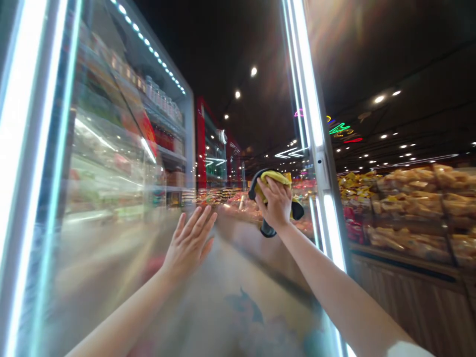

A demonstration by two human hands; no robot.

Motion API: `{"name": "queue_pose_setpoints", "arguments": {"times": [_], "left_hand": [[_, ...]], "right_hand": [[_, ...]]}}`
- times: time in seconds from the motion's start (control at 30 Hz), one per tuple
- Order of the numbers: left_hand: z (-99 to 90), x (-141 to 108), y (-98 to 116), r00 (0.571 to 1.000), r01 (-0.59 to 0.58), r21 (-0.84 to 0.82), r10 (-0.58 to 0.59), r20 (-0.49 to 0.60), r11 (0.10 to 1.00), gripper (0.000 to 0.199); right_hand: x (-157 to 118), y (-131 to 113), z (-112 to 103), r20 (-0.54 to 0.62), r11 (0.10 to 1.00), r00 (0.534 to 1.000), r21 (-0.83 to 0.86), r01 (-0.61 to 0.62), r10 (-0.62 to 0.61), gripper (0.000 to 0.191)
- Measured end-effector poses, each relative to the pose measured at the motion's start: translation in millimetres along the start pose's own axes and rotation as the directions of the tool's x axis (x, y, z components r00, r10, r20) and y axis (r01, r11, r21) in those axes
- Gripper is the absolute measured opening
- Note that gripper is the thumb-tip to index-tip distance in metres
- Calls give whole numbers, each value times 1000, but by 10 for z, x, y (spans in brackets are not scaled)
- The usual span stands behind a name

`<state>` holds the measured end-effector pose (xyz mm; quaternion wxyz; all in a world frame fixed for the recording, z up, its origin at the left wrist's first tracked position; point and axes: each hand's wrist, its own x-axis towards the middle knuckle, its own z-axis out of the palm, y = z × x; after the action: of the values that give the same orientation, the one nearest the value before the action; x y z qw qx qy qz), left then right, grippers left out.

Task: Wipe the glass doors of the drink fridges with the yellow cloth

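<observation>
My right hand (275, 204) presses a yellow and dark grey cloth (275, 175) against a clear glass door (238, 267), its fingers bent over the bunched fabric. Dark folds of the cloth hang out below the palm and to the right of it. Left of it and slightly lower, my left hand (189, 240) is held up, fingers stretched and palm towards the glass. Whether that palm touches the pane I cannot tell. Part of a blue-grey pattern (245, 306) shows low on the glass.
A lit metal door frame (330, 198) with a lock bounds the glass on the right. At left, bright light strips (33, 163) stand beside shelves of bottles (163, 101), partly blurred by reflections. Bagged goods (409, 203) fill a display at right. A red-framed cooler (201, 144) stands farther back.
</observation>
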<state>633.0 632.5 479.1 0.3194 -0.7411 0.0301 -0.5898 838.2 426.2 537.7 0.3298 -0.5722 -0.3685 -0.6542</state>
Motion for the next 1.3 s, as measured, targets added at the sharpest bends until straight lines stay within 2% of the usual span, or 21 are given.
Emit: {"name": "queue_pose_setpoints", "arguments": {"times": [0.07,0.13,0.17,0.23,0.3,0.37,0.43,0.53,0.63,0.7,0.77,0.83,0.9,0.97,1.03,1.1,1.13,1.17,1.2,1.27,1.3], "left_hand": [[-3,-9,8,1000,3,-15,-3,13,1000,73],[-27,-28,7,999,10,-26,-9,37,1000,71],[-46,-43,0,999,11,-27,-10,49,1000,71],[-88,-81,-29,998,11,-22,-10,62,1000,70],[-121,-126,-65,998,26,-9,-25,57,1000,72],[-136,-172,-91,997,55,7,-55,45,998,73],[-137,-219,-94,996,80,16,-81,36,997,74],[-145,-309,-75,994,103,17,-103,36,995,74],[-198,-438,-82,991,118,21,-119,57,993,75],[-248,-532,-117,991,111,36,-113,73,993,76],[-287,-613,-163,990,112,53,-116,78,992,77],[-301,-668,-200,988,133,64,-137,73,989,78],[-291,-698,-216,985,148,68,-153,76,987,77],[-276,-716,-214,984,152,70,-158,89,986,76],[-278,-739,-209,981,163,76,-169,96,984,75],[-309,-780,-218,978,181,75,-188,90,981,75],[-333,-807,-232,978,187,70,-192,85,980,76],[-360,-837,-252,978,190,63,-194,80,980,76],[-387,-868,-277,978,193,57,-197,76,980,76],[-433,-931,-329,974,211,58,-215,71,976,76],[-448,-961,-354,971,226,65,-230,70,972,76]], "right_hand": [[-209,-137,-36,91,988,984,45,151,-155,43],[-472,-101,-131,153,953,942,101,287,-300,37],[-563,-31,-176,159,941,929,112,319,-334,36],[-585,121,-212,128,954,947,83,287,-296,38],[-407,154,-151,47,989,988,30,148,-149,43],[-170,-17,-28,-12,999,999,12,39,-39,47],[-60,-325,80,-9,998,999,29,52,-52,44],[-280,-672,88,97,963,961,104,249,-259,39],[-635,-574,-46,147,896,888,170,411,-435,37],[-688,-380,-94,113,913,909,134,386,-401,37],[-549,-289,-47,58,965,965,71,251,-256,41],[-329,-412,74,13,994,994,41,104,-104,46],[-193,-703,198,15,997,998,55,62,-63,48],[-236,-999,254,62,983,985,96,155,-162,47],[-423,-1139,217,118,931,931,164,325,-346,46],[-616,-1071,119,135,857,856,222,465,-499,46],[-668,-984,71,131,836,836,231,497,-533,45],[-675,-889,37,124,838,838,223,498,-532,44],[-634,-809,26,116,859,860,204,469,-497,43],[-444,-774,78,96,929,930,154,338,-354,41],[-328,-839,133,84,957,960,135,256,-268,42]]}}
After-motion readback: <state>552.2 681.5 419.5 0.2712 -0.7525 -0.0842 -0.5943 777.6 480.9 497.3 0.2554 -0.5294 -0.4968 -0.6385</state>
